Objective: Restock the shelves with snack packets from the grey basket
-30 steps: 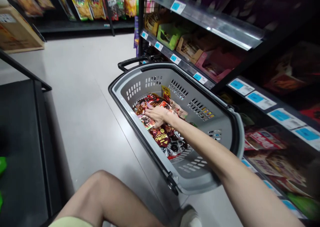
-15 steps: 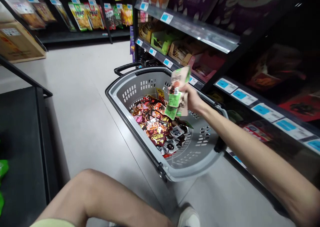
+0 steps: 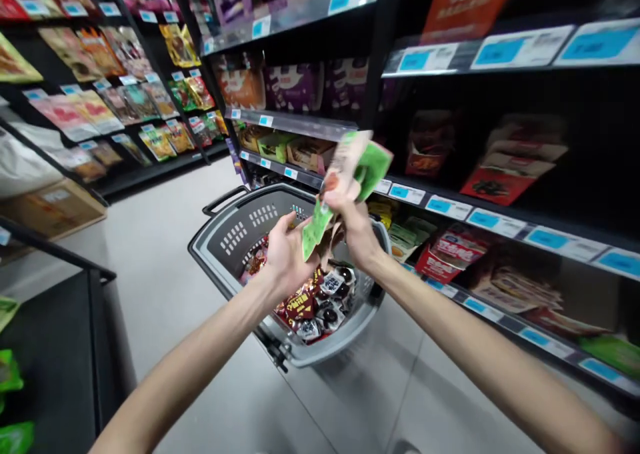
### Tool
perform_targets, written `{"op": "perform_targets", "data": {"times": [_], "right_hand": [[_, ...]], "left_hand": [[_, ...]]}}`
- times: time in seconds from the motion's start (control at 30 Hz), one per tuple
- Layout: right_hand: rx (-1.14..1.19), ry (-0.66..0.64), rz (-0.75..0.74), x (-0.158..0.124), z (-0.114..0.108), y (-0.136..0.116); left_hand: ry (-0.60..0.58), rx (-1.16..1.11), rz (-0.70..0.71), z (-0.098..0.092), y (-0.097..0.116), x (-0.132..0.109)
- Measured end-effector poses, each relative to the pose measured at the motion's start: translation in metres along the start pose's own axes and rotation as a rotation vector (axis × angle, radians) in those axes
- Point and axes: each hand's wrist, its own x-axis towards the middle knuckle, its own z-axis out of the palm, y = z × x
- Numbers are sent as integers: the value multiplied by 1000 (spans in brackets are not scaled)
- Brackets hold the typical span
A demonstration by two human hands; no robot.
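1. There was the right hand [image 3: 356, 227], its grip closed round the green-and-cream packets [image 3: 345, 164], up over the basket [image 3: 330, 355]!
2. Their long axis ran seven to one o'clock; the left hand [image 3: 287, 257] sat at eight, nearer the low end, palm open, thumb clear, fingers partly hidden.
3. Shelf edges [image 3: 453, 211] crowded one to four; bare floor [image 3: 165, 294] opened at nine.
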Motion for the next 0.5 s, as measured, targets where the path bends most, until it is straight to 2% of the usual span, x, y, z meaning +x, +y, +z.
{"op": "perform_targets", "data": {"times": [0.07, 0.17, 0.33, 0.4, 0.5], "right_hand": [[21, -26, -2, -5, 5, -8], [43, -64, -6, -7, 7, -15], [32, -63, -60, 6, 1, -3], [48, -47, -75, 13, -7, 6], [126, 11, -34, 25, -26, 19]], "left_hand": [[2, 13, 23, 7, -3, 2], [65, 14, 115, 18, -8, 8], [10, 51, 179, 31, -11, 31], [-12, 141, 201, 26, -12, 52], [-37, 414, 277, 3, -17, 94]]}}
